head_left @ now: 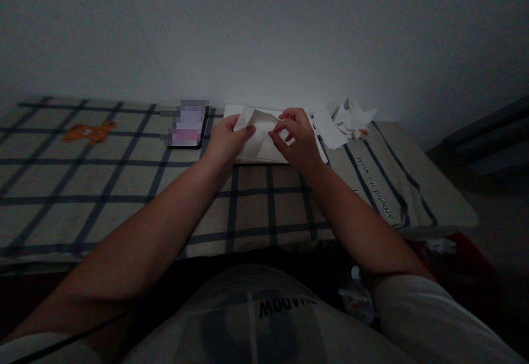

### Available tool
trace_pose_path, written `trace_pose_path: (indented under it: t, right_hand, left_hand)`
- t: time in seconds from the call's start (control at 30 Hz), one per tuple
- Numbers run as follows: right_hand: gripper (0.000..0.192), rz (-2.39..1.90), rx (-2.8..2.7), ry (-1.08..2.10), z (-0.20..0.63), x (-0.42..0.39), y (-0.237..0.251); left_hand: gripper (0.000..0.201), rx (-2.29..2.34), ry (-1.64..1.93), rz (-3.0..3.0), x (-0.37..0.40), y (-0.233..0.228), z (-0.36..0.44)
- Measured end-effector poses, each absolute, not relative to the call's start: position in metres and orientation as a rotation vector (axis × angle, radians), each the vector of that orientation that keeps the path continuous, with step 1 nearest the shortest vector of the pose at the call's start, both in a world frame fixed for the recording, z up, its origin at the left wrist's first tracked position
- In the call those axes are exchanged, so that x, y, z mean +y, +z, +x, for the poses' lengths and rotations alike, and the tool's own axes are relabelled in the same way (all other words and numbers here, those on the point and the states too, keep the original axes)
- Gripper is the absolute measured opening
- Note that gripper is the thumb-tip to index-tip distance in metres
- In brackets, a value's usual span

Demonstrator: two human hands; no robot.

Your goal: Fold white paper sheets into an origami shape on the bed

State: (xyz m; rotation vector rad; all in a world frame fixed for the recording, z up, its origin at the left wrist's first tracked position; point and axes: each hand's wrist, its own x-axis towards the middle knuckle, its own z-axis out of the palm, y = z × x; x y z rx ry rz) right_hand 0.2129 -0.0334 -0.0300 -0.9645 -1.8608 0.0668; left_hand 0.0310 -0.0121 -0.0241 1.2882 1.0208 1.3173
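A piece of white paper point(257, 145), folded so that one flap stands up, is between my two hands. My left hand point(227, 137) pinches its left side, thumb in front. My right hand point(296, 135) is at the paper's right side, thumb and index fingertip close together near the flap; whether they grip the paper is hard to make out. Beneath the paper lies a flat white pad or stack of sheets point(233, 112) with a dark front edge, partly covered by my hands.
A checked cloth point(252, 207) covers the table against a wall. Left stand a lit phone point(188, 127) and an orange crumpled thing point(88, 131). Right lie a white paper strip point(330, 131) and crumpled scraps point(353, 116). Below right is a red container point(467, 259).
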Motion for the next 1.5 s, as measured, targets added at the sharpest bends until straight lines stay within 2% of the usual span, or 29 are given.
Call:
trace_pose_path:
  t: [0.17,0.3,0.4,0.8,1.17,1.5]
  right_hand:
    - [0.041,-1.071,-1.553,0.314,0.199,-0.022,-0.045]
    - [0.042,-1.178,-1.473,0.774,0.193,-0.018,-0.05]
    - [0.045,-1.175,-1.41,0.923,0.192,-0.022,-0.047]
    - [0.046,-1.253,-1.346,0.857,0.188,-0.031,-0.038]
    - [0.043,-1.213,-1.333,0.876,0.191,-0.027,-0.043]
    - [0.038,-1.17,-1.278,0.951,0.188,-0.025,-0.045]
  left_hand:
    - [0.035,1.016,1.382,1.275,-0.017,-0.026,0.038]
    - [0.03,1.017,1.386,1.323,-0.022,-0.03,0.043]
    - [0.026,1.034,1.363,1.322,-0.022,-0.031,0.045]
    - [0.028,1.132,1.371,1.518,-0.024,-0.031,0.043]
    - [0.023,1.102,1.333,1.274,-0.02,-0.037,0.047]
    - [0.031,0.988,1.344,1.197,-0.02,-0.04,0.05]
